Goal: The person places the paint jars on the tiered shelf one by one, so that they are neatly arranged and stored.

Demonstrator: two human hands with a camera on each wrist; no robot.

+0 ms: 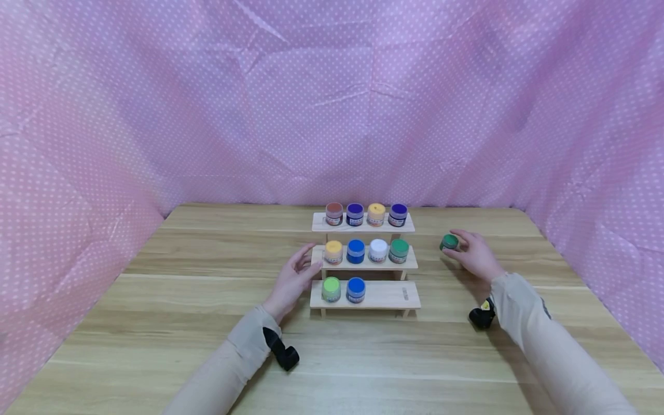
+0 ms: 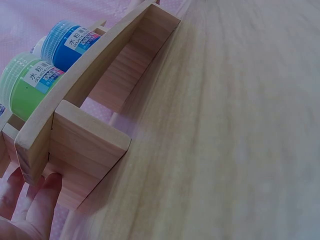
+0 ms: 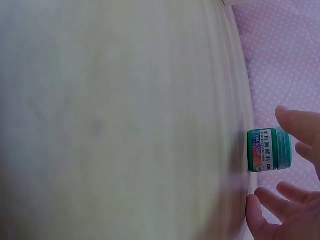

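A small jar of green gouache paint (image 1: 448, 242) stands on the table right of the stand. My right hand (image 1: 474, 255) is spread around that jar, thumb on one side and fingers on the other; the right wrist view shows gaps beside the labelled green jar (image 3: 262, 150). At the left end of the stand's middle step (image 1: 363, 264), my left hand (image 1: 294, 280) has its fingers loosely bent, holding nothing. In the left wrist view, fingertips (image 2: 47, 187) are close to the wooden end; contact is unclear. The lowest step (image 1: 386, 294) bears a light green jar (image 1: 331, 289) and a blue jar (image 1: 355, 290).
The middle step bears yellow (image 1: 334, 252), blue (image 1: 355, 251), white (image 1: 378, 251) and green (image 1: 399, 251) jars. On the top step (image 1: 317, 222) are a brown jar (image 1: 334, 214), a yellow jar (image 1: 376, 214) and two purple ones. A pink dotted cloth (image 1: 332, 115) hangs behind the table (image 1: 394, 363).
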